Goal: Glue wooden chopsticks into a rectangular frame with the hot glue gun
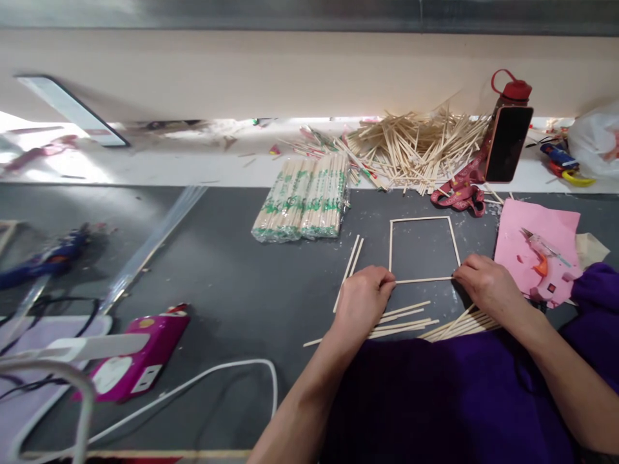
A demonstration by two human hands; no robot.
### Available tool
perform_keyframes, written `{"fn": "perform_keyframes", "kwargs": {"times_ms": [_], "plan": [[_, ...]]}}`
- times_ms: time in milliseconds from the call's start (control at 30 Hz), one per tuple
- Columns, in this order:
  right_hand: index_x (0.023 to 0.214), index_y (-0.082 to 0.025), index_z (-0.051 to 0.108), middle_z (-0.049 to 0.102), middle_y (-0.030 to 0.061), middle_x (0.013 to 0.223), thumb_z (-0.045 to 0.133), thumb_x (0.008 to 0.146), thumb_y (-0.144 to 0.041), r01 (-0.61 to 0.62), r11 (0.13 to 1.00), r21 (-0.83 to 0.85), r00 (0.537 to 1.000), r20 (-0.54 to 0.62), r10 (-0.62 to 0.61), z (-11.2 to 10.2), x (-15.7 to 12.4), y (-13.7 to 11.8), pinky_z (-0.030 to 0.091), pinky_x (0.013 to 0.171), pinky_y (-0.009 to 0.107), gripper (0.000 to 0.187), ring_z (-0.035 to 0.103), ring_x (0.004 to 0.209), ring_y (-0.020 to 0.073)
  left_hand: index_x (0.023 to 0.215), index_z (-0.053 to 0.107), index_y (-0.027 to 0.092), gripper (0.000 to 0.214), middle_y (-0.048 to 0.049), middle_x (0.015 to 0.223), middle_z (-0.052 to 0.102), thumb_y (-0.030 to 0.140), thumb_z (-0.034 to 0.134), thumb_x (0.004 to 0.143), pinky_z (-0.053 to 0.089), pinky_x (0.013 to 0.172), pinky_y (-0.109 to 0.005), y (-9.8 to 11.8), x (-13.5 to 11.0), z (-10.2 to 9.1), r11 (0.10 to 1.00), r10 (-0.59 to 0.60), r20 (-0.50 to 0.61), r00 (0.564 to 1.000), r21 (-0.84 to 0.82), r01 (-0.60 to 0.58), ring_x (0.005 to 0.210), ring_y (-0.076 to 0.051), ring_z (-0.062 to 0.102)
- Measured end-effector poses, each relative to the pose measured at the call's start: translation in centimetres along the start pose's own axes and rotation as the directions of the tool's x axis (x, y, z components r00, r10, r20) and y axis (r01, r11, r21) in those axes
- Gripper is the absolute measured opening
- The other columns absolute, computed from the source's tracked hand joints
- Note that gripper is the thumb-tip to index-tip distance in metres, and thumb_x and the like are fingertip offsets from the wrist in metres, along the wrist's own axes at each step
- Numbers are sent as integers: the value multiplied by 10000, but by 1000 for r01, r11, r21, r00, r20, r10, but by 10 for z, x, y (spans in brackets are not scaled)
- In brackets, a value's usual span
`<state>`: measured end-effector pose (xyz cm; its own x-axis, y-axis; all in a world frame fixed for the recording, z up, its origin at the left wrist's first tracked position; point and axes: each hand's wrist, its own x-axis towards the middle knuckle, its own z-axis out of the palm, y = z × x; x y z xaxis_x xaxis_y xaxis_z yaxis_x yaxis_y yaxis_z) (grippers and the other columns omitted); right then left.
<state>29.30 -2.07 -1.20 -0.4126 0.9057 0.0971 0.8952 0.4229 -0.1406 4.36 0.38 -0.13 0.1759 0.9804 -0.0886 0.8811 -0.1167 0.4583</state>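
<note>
A square frame of thin wooden sticks (420,220) lies flat on the dark grey table (232,270). My left hand (362,304) pinches the left end of the frame's near stick (424,280). At the stick's right end my right hand (486,286) is closed in a pinch on it. Several loose sticks (406,320) lie just in front of my hands, and two more (352,264) lie left of the frame. Purple cloth (435,399) covers my lap below.
Two wrapped stick bundles (304,206) and a loose heap of sticks (420,149) sit behind the frame. A phone leans on a red bottle (509,138). Pink paper (536,248) with a glue gun lies right. At left are a magenta power strip (140,357), white cables and a blue glue gun (43,261).
</note>
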Motion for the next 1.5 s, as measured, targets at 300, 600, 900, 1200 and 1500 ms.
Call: {"fn": "perform_keyframes", "kwargs": {"times_ms": [300,600,900,1200,1500], "plan": [[841,-181,689,602,57,824,474,927,-151,-37,996,-75,999,11,38,-2,0,-5,323,668,273,233,501,764,166,735,682,209,140,-12,771,703,150,571,798,446,707,-259,1,0,0,999,20,-9,1000,-27,-20,744,-158,644],[853,-178,685,597,60,811,479,928,-187,-20,996,-85,998,-56,15,-2,-11,-13,319,674,280,220,514,748,163,768,698,212,112,24,689,686,237,589,769,450,658,-235,-6,-2,-5,967,-65,-36,997,-248,54,642,-128,613],[851,-184,677,620,53,813,469,940,-216,-44,989,-144,999,-24,41,-5,-12,-14,300,632,285,228,535,710,152,854,725,226,196,0,787,731,295,552,794,463,712,-269,6,38,-34,992,-24,-132,991,-124,8,739,-174,651],[979,-203,674,625,36,851,520,915,-257,-94,987,-129,995,28,98,-11,-12,-14,311,618,281,175,569,721,157,1008,711,170,281,-69,953,737,249,534,805,472,832,-297,7,100,-10,997,-58,-79,995,42,62,906,-221,657],[932,-202,660,618,30,869,525,894,-251,-115,989,-89,990,75,122,-29,-3,-13,310,586,277,149,571,717,146,1032,681,171,294,-58,919,709,207,564,764,474,817,-288,8,103,1,997,2,-94,996,72,5,889,-207,647]]}}
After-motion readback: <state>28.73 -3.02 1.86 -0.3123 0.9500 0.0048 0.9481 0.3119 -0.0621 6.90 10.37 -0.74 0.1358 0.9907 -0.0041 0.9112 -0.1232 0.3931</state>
